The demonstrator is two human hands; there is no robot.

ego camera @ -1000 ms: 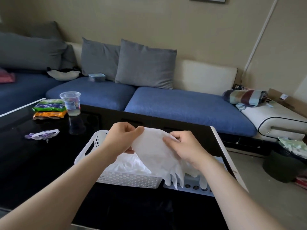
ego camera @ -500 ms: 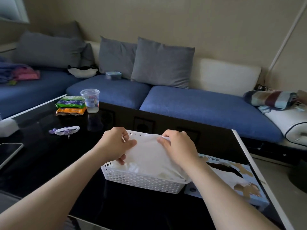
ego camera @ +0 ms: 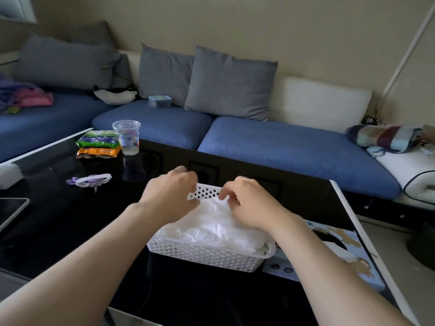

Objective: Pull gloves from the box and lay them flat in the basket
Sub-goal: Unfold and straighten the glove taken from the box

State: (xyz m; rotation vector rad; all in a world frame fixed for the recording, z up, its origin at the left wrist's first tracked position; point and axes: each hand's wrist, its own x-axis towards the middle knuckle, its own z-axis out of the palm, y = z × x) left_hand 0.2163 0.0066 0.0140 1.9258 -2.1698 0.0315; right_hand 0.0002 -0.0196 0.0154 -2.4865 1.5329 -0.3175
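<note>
Head view, centre frame: white perforated basket (ego camera: 207,255) on black table (ego camera: 47,231), filled w/ white gloves (ego camera: 211,228) lying roughly flat, crumpled on top. Both hands over basket's far end. Right hand (ego camera: 249,204): fingers curled, thumb & forefinger tips pinch far edge of gloves; rest of pile sits below palm. Left hand (ego camera: 170,196): motion-blurred, fingers loosely bent above basket's far-left corner, thumb just beside gloves; contact cannot be told. Glove box (ego camera: 341,250) lies flat at lower right, just beside basket. Cup (ego camera: 127,140) & snack packs (ego camera: 97,147) at upper left.
</note>
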